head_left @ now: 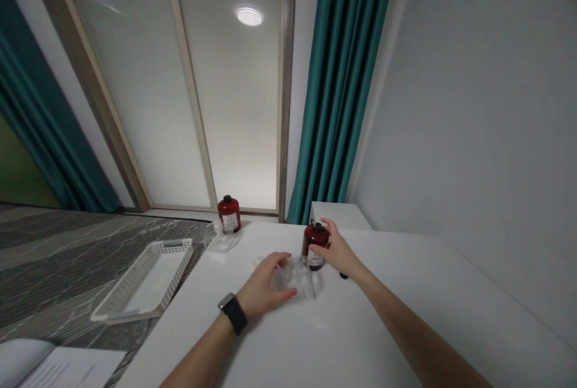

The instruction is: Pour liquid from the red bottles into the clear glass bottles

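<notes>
My right hand (pixel 336 251) has its thumb and fingers around a dark red bottle (pixel 308 242) with a white label, which stands upright on the white table. Left of it, a clear plastic container (pixel 300 277) rests on the tabletop. My left hand (pixel 267 283), with a dark watch on the wrist, curves its thumb and fingers around the near left side of this container. What the container holds, if anything, is hard to make out. A small black piece (pixel 344 275), possibly a cap, lies beneath my right wrist.
A second red bottle (pixel 229 215) with a black cap stands at the table's far left corner, beside another clear container (pixel 220 242). Beyond the table's left edge are a white perforated basket (pixel 174 270) and an open booklet (pixel 67 367). A white box (pixel 342 215) stands behind the far edge.
</notes>
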Demonstrator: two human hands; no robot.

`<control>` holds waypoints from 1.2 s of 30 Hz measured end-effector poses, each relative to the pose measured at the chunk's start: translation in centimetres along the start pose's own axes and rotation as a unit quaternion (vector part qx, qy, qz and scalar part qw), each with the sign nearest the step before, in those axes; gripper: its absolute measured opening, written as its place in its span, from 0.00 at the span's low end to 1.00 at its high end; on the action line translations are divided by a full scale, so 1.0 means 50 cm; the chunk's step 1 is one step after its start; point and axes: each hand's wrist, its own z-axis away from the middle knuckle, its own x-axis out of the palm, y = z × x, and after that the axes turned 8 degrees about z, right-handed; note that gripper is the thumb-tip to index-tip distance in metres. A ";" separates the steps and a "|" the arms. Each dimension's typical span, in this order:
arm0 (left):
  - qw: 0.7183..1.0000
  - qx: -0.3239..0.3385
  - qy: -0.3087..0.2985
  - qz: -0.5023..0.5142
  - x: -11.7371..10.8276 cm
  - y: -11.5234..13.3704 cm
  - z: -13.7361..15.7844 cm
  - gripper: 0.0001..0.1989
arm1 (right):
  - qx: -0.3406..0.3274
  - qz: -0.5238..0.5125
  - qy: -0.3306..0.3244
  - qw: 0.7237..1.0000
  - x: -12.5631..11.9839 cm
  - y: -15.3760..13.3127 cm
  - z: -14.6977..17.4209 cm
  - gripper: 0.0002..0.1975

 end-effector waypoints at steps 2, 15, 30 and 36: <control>0.999 -0.015 0.045 -0.007 -0.021 -0.006 -0.006 0.30 | 0.009 -0.009 -0.003 1.000 -0.001 -0.006 0.016 0.36; 0.996 0.009 0.083 -0.043 -0.027 -0.020 -0.009 0.29 | -0.017 -0.057 0.023 0.998 -0.016 0.006 0.130 0.31; 0.995 0.026 0.071 -0.066 -0.015 -0.017 -0.007 0.30 | -0.063 0.043 0.157 0.985 0.050 0.008 0.169 0.36; 0.996 0.020 0.061 -0.057 -0.006 -0.011 -0.006 0.30 | -0.051 0.059 0.169 0.983 0.061 0.008 0.166 0.39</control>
